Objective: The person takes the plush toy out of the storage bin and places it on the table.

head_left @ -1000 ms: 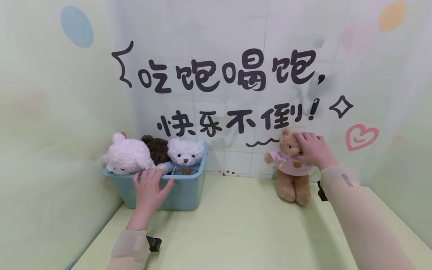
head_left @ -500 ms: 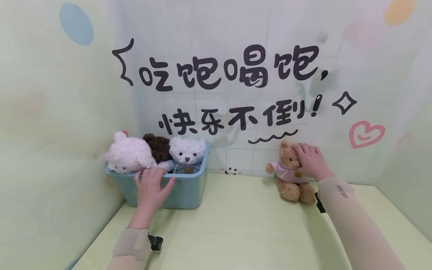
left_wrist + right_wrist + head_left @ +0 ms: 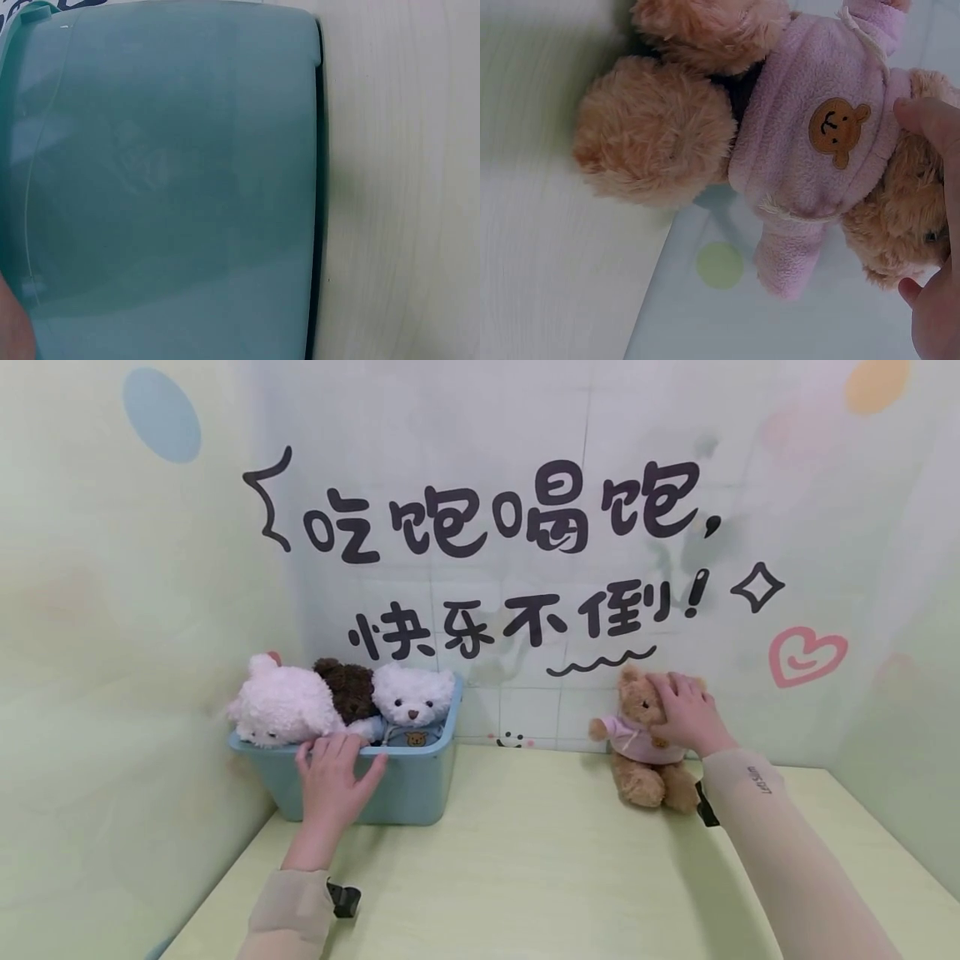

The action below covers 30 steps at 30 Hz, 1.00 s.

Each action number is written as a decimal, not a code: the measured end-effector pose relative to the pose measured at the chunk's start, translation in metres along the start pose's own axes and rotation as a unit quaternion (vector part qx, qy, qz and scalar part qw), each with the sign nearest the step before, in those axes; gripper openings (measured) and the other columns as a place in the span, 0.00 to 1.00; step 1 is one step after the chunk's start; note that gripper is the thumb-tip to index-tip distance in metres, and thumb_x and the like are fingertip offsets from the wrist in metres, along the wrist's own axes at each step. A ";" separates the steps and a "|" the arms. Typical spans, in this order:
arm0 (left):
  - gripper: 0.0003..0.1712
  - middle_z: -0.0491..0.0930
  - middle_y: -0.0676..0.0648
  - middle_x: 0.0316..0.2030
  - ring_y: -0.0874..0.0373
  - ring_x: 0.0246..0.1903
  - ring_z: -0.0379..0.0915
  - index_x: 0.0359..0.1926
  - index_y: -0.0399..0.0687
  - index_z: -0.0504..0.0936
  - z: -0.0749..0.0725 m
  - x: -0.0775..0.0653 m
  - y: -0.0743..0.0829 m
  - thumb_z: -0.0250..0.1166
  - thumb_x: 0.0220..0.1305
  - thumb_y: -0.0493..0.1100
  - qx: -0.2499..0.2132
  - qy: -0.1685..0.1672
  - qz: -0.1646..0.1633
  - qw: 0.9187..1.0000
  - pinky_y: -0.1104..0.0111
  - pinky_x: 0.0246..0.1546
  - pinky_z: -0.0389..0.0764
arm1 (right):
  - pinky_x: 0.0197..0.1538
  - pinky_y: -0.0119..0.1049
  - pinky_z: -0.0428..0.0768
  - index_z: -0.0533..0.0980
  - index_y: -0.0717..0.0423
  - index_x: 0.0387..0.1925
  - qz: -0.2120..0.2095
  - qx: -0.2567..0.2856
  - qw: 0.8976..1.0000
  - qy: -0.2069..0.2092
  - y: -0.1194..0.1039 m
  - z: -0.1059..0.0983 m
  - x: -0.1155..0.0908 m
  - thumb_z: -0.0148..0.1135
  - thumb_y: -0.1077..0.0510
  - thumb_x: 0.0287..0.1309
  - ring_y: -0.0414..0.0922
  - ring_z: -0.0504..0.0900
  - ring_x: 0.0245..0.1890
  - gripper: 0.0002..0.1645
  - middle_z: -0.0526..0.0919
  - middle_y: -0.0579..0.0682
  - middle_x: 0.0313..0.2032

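Against the back wall, a tan teddy bear [image 3: 633, 739] in a pink hoodie sits on the table with its legs forward. My right hand [image 3: 692, 714] grips its head from above, covering one side of its face. In the right wrist view, thumb and fingers lie around the head of the teddy bear [image 3: 810, 112], above a bear patch on the hoodie. On the left, my left hand [image 3: 337, 781] holds the front rim of a blue plastic bin [image 3: 420, 789], fingers bent over the edge. The left wrist view is mostly filled by the wall of the bin [image 3: 172, 172].
Three plush toys sit in the bin: a pale pink one [image 3: 281, 706], a dark brown bear [image 3: 348, 689] and a white bear [image 3: 412, 693] in blue. The light wood table [image 3: 525, 860] meets printed walls [image 3: 487, 443] at the back and sides.
The tan bear has come down from a stretched, legs-straight pose to sitting on the table, my right hand lowering with it. My left hand has stayed on the bin's rim.
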<state>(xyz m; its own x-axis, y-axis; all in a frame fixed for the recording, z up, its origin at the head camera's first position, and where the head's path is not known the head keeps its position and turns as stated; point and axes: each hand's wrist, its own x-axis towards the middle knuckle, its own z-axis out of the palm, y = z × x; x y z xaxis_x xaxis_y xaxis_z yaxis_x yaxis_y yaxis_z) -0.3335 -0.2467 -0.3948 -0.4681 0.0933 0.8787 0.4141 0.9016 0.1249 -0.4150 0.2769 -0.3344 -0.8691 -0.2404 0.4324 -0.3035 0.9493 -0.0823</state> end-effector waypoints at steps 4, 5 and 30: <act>0.19 0.72 0.47 0.32 0.47 0.38 0.62 0.33 0.49 0.73 0.000 0.000 -0.001 0.56 0.53 0.59 0.000 0.002 0.001 1.000 0.47 0.49 0.48 | 0.49 0.64 0.50 0.50 0.51 0.63 0.005 -0.004 1.000 -0.005 -0.002 0.000 0.000 0.69 0.51 0.36 0.65 0.51 0.57 0.53 0.52 0.66 0.58; 0.19 0.72 0.47 0.32 0.47 0.38 0.62 0.33 0.49 0.73 0.000 0.001 -0.001 0.56 0.53 0.59 -0.001 0.002 0.001 1.000 0.47 0.49 0.48 | 0.49 0.64 0.50 0.50 0.51 0.63 0.006 -0.005 1.000 -0.004 -0.003 0.000 0.000 0.69 0.51 0.37 0.65 0.52 0.57 0.53 0.52 0.66 0.58; 0.20 0.71 0.47 0.32 0.47 0.37 0.62 0.33 0.48 0.73 -0.002 0.003 -0.001 0.54 0.53 0.60 -0.004 0.000 0.001 1.000 0.47 0.49 0.48 | 0.46 0.63 0.57 0.48 0.55 0.65 0.023 -0.044 0.998 0.024 -0.013 -0.002 0.000 0.58 0.54 0.50 0.62 0.56 0.56 0.44 0.57 0.64 0.58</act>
<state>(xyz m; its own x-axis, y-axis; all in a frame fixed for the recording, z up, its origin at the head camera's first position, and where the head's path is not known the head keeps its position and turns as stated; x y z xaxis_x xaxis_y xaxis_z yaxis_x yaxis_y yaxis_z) -0.3338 -0.2482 -0.3909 -0.4676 0.0964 0.8787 0.4216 0.8980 0.1259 -0.4103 0.2645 -0.3315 -0.8605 -0.1885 0.4733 -0.2270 0.9736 -0.0249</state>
